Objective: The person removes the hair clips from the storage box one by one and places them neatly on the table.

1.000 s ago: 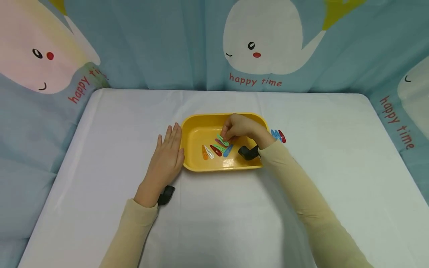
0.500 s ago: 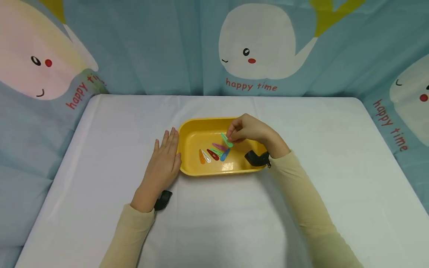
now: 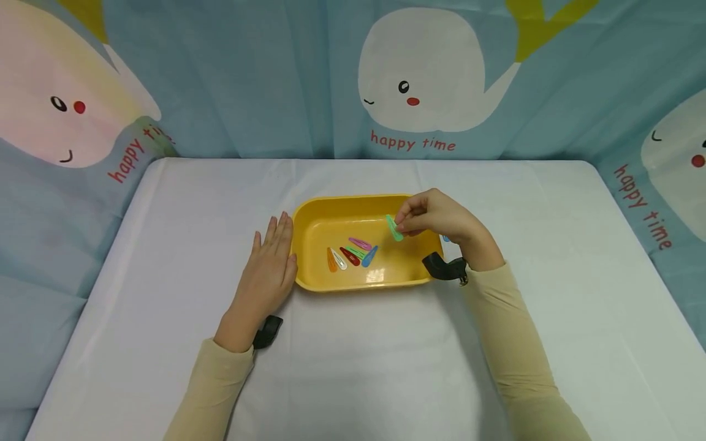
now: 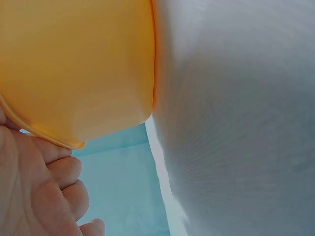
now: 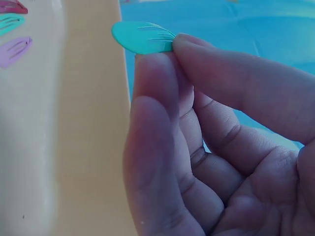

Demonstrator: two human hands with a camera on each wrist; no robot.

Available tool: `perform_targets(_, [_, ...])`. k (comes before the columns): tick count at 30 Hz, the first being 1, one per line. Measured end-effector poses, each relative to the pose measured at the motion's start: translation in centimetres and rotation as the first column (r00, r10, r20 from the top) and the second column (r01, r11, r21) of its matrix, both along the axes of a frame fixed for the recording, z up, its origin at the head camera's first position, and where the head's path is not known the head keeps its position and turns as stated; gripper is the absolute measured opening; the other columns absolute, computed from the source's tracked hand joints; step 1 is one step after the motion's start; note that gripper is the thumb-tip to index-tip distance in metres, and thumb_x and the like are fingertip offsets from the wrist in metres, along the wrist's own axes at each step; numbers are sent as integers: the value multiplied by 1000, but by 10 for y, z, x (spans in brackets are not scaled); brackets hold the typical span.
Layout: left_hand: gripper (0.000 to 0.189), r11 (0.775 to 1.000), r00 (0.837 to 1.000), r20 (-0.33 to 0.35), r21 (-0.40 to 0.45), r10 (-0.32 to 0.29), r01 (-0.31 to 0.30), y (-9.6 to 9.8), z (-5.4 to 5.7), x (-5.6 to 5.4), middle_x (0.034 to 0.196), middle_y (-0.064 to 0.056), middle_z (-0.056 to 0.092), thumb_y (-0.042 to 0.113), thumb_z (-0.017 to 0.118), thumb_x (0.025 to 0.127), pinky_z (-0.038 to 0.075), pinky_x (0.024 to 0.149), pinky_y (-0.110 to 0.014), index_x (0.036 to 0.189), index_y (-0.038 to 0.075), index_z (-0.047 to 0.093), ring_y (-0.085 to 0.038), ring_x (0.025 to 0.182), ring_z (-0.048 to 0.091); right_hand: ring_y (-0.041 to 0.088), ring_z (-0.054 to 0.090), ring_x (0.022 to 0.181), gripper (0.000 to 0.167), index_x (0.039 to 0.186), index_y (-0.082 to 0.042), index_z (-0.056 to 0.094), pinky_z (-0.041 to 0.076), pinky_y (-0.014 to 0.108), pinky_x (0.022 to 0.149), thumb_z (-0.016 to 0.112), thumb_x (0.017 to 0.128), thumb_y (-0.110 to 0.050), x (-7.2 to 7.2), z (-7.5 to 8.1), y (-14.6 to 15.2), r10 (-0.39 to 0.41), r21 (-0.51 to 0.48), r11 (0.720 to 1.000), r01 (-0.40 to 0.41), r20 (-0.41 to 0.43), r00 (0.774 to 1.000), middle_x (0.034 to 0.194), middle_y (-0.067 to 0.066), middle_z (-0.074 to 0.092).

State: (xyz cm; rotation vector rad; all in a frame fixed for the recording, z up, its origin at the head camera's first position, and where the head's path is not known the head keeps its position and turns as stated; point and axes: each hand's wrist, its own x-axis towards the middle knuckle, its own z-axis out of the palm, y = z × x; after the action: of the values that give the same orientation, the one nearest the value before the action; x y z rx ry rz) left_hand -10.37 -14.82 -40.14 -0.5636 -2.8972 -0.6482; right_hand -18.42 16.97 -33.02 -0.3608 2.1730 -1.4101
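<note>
My right hand (image 3: 438,215) pinches a green snap hair clip (image 3: 394,228) between thumb and fingertips, above the right part of a yellow tray (image 3: 331,205). In the right wrist view the green hair clip (image 5: 142,38) sticks out past the fingertips. Several other hair clips lie in the tray: an orange one (image 3: 331,260), a white one (image 3: 339,258), a dark red one (image 3: 349,256), a blue one (image 3: 370,256), a pink one (image 3: 360,244) and another green one. My left hand (image 3: 265,263), its fingers straight, rests against the tray's left side.
Just beyond the tray's right side, a bit of a blue clip (image 3: 445,238) shows on the white tablecloth (image 3: 353,355), mostly covered by the right hand. A blue curtain printed with whales (image 3: 421,70) hangs behind the table.
My right hand has lifted the green hair clip off the pile and carried it to the right. The left hand stays at the tray's side. The head view has tilted slightly.
</note>
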Motion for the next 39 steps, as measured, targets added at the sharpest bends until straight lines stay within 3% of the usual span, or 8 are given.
perform_targets(7, [57, 1000, 1000, 0, -2, 3, -3, -2, -2, 1, 156, -15, 13, 19, 33, 99, 8, 112, -54, 149, -3, 15, -29, 143, 8, 24, 66, 78, 12, 92, 11, 62, 55, 33, 75, 62, 86, 1, 4, -2, 12, -39, -15, 999, 40, 12, 999, 82, 8, 68])
perform_targets(17, [57, 1000, 1000, -1, 0, 4, -4, -1, 0, 1, 155, -15, 13, 18, 34, 100, 9, 111, -55, 149, -3, 14, -30, 143, 8, 30, 65, 78, 13, 90, 9, 63, 55, 32, 74, 66, 85, -2, 5, -6, 24, -63, -35, 997, 63, 1, 998, 78, 6, 67])
perform_targets(27, [57, 1000, 1000, -4, -2, -4, 4, 1, 0, -1, 155, -15, 14, 18, 35, 99, 8, 112, -54, 149, -3, 15, -30, 143, 9, 18, 63, 70, 15, 90, 8, 64, 54, 28, 71, 68, 84, -5, 11, -9, 40, -106, -45, 993, 105, -18, 994, 73, 3, 66])
perform_targets(34, [58, 1000, 1000, 12, -5, -3, 3, 2, 1, -3, 156, -15, 12, 19, 33, 100, 7, 112, -53, 149, -2, 13, -30, 143, 7, 18, 57, 61, 11, 87, 5, 65, 39, 23, 46, 66, 85, -6, 10, -11, 49, -106, -41, 994, 104, -56, 993, 70, 1, 64])
perform_targets(39, [58, 1000, 1000, 22, -5, 3, -3, 1, 1, -3, 156, -15, 11, 19, 32, 100, 6, 112, -52, 150, -2, 12, -30, 143, 7, 19, 59, 62, 10, 88, 5, 65, 45, 27, 50, 65, 86, -4, 8, -10, 52, -105, -68, 993, 101, -52, 993, 70, 1, 65])
